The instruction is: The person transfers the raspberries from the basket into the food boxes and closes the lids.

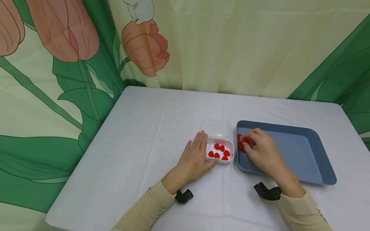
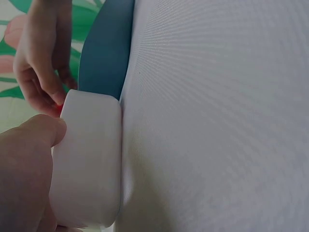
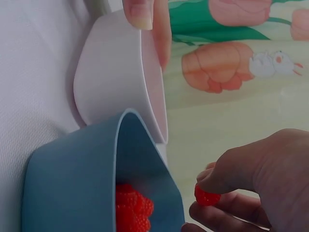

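Observation:
My right hand (image 1: 264, 150) is over the left end of a blue-grey tray (image 1: 295, 154), and its thumb and fingers pinch a red raspberry (image 3: 207, 195). Below it, more raspberries (image 3: 133, 208) lie heaped against the tray's left wall. Left of the tray stands a small white box (image 1: 229, 160) with several raspberries (image 1: 222, 148) spread over its floor. Along the box's left side lie the straight fingers of my left hand (image 1: 193, 160), while its thumb (image 2: 55, 128) rests at the near rim.
A clear plastic lid (image 1: 214, 128) lies just behind the box. White cloth (image 1: 138, 154) covers the table, and a curtain (image 1: 231, 48) printed with tulips hangs at its back edge. A black curved wrist mount (image 1: 267, 191) sticks out beside the right wrist, another (image 1: 184, 196) beside the left.

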Action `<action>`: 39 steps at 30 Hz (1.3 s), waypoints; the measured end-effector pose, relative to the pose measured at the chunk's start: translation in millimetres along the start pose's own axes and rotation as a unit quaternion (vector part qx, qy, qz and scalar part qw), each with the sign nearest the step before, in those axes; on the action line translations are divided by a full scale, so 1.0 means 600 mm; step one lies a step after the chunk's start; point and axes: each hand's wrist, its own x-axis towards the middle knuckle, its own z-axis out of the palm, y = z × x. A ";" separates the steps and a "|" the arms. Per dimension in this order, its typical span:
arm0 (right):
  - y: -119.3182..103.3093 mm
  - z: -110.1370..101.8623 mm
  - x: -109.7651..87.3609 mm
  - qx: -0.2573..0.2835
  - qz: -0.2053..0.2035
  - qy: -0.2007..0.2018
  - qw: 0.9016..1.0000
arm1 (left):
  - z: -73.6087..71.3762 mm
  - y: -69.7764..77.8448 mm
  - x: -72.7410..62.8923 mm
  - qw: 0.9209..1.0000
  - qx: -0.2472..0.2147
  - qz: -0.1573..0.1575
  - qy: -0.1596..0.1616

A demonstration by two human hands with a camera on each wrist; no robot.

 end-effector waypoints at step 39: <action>-0.052 0.064 0.013 0.037 -0.068 -0.057 0.995 | 0.000 -0.004 0.000 1.000 -0.002 0.009 0.006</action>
